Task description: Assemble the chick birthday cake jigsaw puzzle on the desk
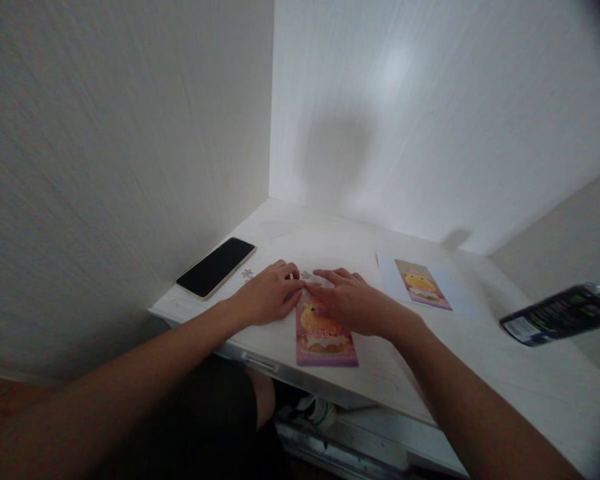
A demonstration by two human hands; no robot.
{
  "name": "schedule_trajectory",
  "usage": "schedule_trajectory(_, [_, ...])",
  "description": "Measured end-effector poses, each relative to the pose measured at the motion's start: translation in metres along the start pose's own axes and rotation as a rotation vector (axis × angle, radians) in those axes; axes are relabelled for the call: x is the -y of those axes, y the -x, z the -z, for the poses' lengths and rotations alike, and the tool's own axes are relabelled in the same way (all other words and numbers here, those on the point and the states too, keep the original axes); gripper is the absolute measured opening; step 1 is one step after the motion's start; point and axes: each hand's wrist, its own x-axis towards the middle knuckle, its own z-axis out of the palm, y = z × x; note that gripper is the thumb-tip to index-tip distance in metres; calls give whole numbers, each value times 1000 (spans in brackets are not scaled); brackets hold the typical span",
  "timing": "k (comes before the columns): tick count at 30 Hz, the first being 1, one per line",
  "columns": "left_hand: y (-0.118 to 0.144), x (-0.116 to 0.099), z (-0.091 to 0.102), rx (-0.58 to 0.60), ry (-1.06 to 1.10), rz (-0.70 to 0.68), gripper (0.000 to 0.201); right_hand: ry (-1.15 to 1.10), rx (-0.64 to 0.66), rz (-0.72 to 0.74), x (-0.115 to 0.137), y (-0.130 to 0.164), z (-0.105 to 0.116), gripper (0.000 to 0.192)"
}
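Note:
A small jigsaw puzzle [327, 340] with a yellow chick on a pink and purple ground lies near the front edge of the white desk [480, 360]. My left hand [267, 293] rests palm down at the puzzle's upper left corner, fingers curled toward its top edge. My right hand [353, 300] lies flat over the puzzle's upper part, fingers spread and pointing left. The fingertips of both hands meet near a loose puzzle piece [307, 275]. Whether either hand pinches a piece is hidden.
A black phone [216, 267] lies at the desk's left edge, with another loose piece [247, 273] beside it. A printed sheet showing the same chick picture [423, 283] lies to the right. A dark packet [563, 315] sits at the far right. Walls enclose the desk on the left and behind.

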Motion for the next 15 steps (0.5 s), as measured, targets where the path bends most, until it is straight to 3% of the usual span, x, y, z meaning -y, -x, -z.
schedule_trajectory(8, [0, -3, -3, -19, 37, 26, 24, -127, 22, 55, -4, -4, 7, 31])
schedule_trajectory(12, [0, 7, 7, -69, 23, 65, 27, -264, -120, 14, -17, -13, -5, 30])
schedule_trajectory(15, [3, 25, 35, -87, -71, 201, 30, -285, -266, -81, -26, -18, -17, 31])
